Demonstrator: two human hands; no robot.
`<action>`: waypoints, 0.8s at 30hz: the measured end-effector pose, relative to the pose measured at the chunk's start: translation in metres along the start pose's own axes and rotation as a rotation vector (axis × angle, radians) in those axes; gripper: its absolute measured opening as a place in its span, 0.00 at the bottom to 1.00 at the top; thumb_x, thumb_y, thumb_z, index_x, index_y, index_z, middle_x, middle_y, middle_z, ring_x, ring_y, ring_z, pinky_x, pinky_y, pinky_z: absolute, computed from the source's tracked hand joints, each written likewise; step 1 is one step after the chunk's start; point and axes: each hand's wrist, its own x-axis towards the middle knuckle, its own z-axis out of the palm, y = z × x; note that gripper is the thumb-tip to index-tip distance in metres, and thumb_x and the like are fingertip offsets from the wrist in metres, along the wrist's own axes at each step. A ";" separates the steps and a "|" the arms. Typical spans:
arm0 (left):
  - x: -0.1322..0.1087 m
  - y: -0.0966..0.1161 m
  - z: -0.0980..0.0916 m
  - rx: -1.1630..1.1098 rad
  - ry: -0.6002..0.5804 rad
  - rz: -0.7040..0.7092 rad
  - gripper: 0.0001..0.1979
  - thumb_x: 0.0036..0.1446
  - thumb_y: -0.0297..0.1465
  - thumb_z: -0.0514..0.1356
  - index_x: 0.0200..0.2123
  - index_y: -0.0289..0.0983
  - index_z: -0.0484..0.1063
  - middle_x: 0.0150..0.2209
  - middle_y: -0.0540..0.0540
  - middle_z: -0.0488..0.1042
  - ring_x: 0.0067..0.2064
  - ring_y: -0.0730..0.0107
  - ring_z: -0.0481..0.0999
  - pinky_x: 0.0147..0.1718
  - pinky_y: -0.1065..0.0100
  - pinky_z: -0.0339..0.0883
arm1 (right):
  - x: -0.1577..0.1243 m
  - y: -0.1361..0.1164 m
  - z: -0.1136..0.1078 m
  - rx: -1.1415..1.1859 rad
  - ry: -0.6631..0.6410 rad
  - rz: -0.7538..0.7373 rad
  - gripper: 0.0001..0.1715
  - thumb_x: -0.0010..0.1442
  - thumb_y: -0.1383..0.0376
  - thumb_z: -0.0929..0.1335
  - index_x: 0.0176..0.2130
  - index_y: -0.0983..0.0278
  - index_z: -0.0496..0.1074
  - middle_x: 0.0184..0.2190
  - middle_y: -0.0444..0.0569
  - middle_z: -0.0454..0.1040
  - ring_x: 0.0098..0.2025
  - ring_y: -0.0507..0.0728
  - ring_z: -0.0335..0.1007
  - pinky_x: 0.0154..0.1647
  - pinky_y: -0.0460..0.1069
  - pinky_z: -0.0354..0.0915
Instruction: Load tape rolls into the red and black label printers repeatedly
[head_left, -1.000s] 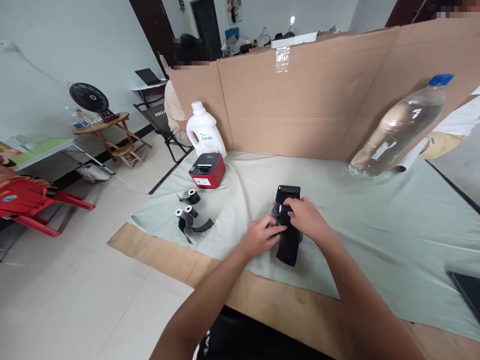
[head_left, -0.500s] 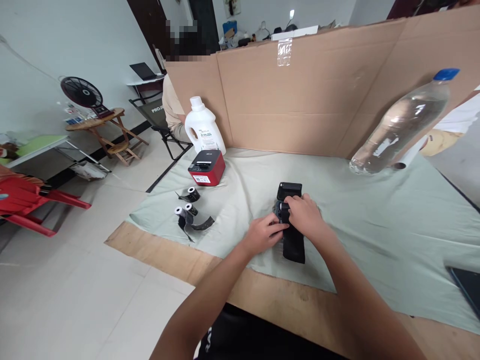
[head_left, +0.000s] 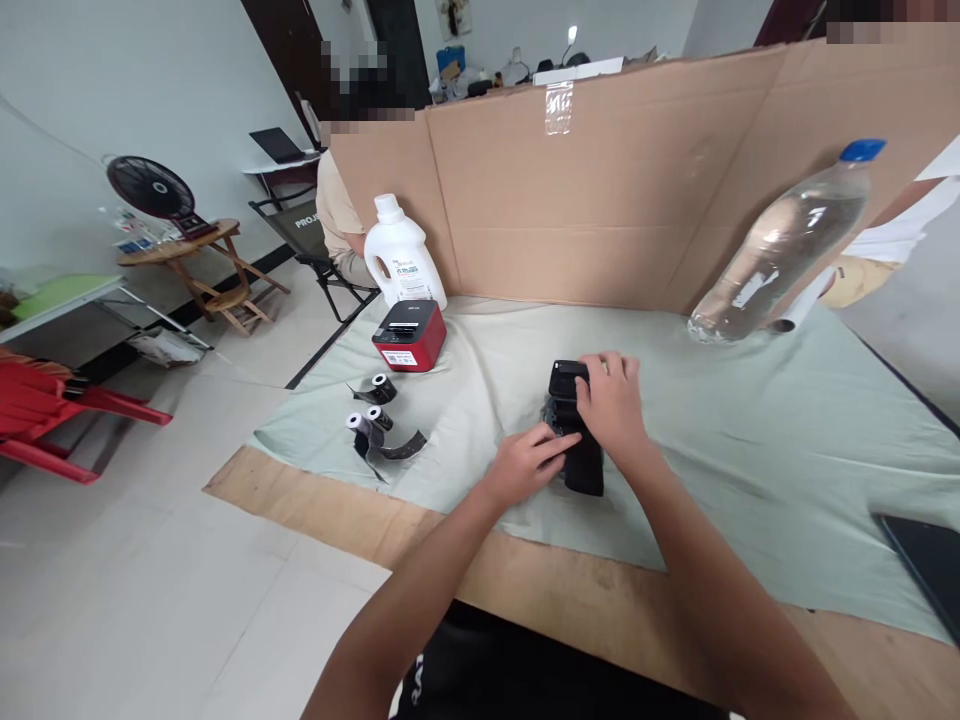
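A pale green cloth (head_left: 480, 380) is covering a wooden table (head_left: 322, 506), cardboard (head_left: 562, 200) is standing behind, and a fan (head_left: 154, 188) is facing the room. A white jug (head_left: 409, 262) is hiding its contents; a clear bottle (head_left: 780, 255) is leaning on the cardboard. The black device (head_left: 564, 412) is lying on the cloth, the left hand (head_left: 525, 464) touching its strip (head_left: 585, 478), the right hand (head_left: 613, 405) its lid (head_left: 564, 376); whether either is gripping, I can't make out.

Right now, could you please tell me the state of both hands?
Left hand: partly open, at the flat black strip.
Right hand: bent over the boxy black device; grip unclear.
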 end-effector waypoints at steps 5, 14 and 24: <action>0.000 0.007 -0.001 0.073 -0.038 0.075 0.16 0.69 0.28 0.53 0.51 0.41 0.80 0.32 0.47 0.74 0.33 0.72 0.74 0.34 0.70 0.71 | 0.011 0.009 -0.006 -0.022 -0.181 -0.014 0.19 0.68 0.69 0.61 0.56 0.66 0.70 0.54 0.60 0.70 0.56 0.70 0.59 0.52 0.59 0.60; -0.007 0.011 -0.008 0.044 -0.101 0.163 0.16 0.70 0.28 0.52 0.49 0.38 0.80 0.26 0.50 0.73 0.28 0.74 0.73 0.30 0.71 0.67 | -0.014 0.012 -0.033 0.097 -0.570 -0.187 0.13 0.61 0.73 0.66 0.46 0.63 0.70 0.45 0.54 0.71 0.48 0.63 0.64 0.44 0.51 0.62; -0.011 0.003 -0.003 -0.004 -0.135 0.114 0.15 0.66 0.27 0.55 0.47 0.40 0.82 0.26 0.50 0.76 0.28 0.74 0.75 0.30 0.72 0.67 | 0.011 0.023 -0.006 0.350 -0.756 0.141 0.27 0.65 0.58 0.71 0.62 0.56 0.67 0.55 0.53 0.60 0.49 0.58 0.70 0.56 0.50 0.65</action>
